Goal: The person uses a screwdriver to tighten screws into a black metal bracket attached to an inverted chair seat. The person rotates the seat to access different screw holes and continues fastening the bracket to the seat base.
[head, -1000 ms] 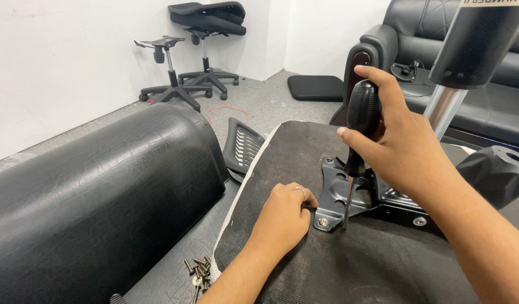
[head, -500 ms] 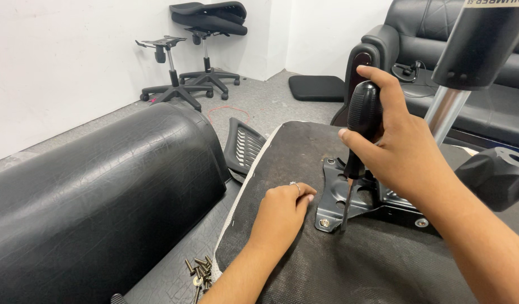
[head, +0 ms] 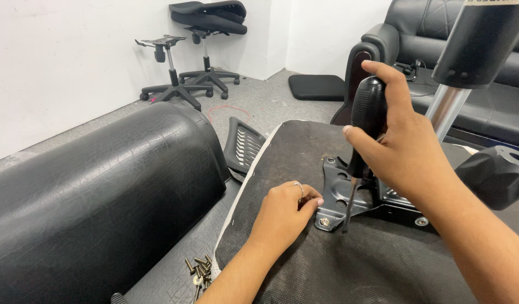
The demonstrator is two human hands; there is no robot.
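We see the upturned seat base (head: 304,169), its rough black underside facing up, and we take it as our landmark; the black metal mechanism plate (head: 349,194) lies bolted on its middle. Our right hand (head: 403,152) is closed around the black handle of a screwdriver (head: 367,110), thumb on the near side and fingers wrapped over the top; the tool stands almost upright above the plate, and its thin shaft comes down to the near corner of the plate, just beside a silver screw (head: 324,222). Our left hand (head: 285,214) rests on the seat base at that same corner, fingers curled together and the fingertips touching the edge of the plate; whether they pinch something small we cannot tell. A chrome gas cylinder (head: 446,115) with a black sleeve rises from the far side of the plate; a small heap of loose screws (head: 197,267) lies on the floor just left of the seat base; a black padded backrest (head: 96,202) lies further left; two chair bases on wheels (head: 175,84) stand well behind the seat base, near the white wall.
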